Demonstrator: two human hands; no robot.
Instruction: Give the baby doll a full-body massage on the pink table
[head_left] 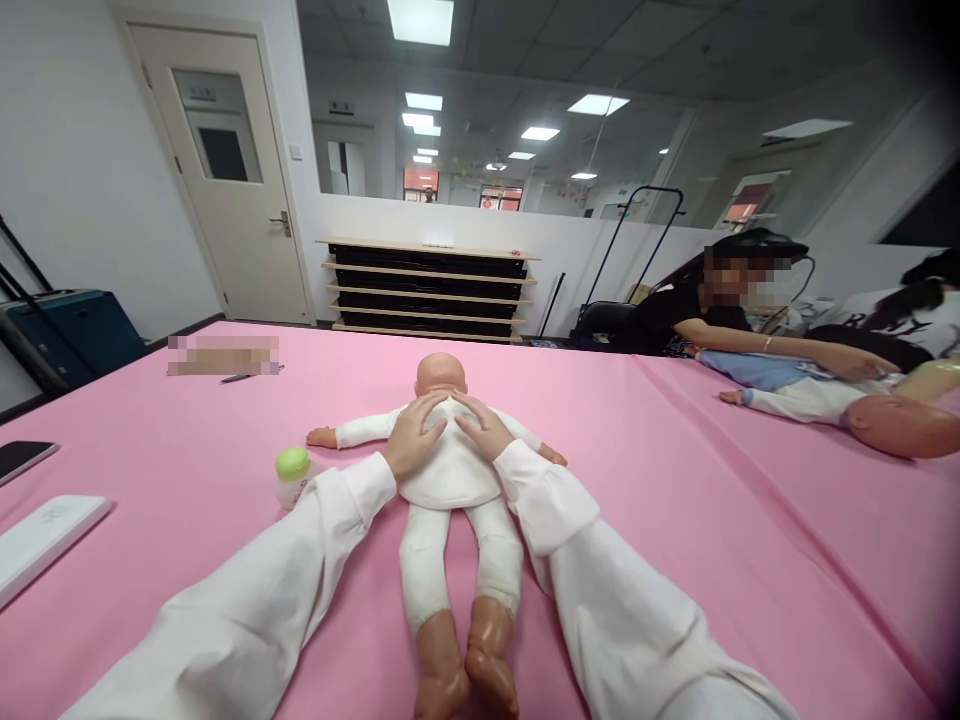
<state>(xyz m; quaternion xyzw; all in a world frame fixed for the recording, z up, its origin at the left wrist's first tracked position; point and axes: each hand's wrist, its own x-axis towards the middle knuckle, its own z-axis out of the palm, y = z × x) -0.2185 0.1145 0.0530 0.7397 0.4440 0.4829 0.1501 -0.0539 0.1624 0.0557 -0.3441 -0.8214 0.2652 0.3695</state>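
Observation:
A baby doll (452, 480) in a white suit lies on the pink-covered table (675, 520), head away from me and bare feet toward me. My left hand (414, 433) rests flat on the doll's upper body on the left side. My right hand (484, 425) rests flat on the right side, fingers spread, fingertips nearly meeting my left hand below the head. Both of my arms are in white sleeves. A small bottle with a green cap (292, 477) stands just left of my left wrist.
A white flat device (41, 540) and a dark phone (22, 457) lie at the left edge. A pen (240, 378) lies far left. At the right, two other people handle another doll (847, 405). A door and low shelves stand behind the table.

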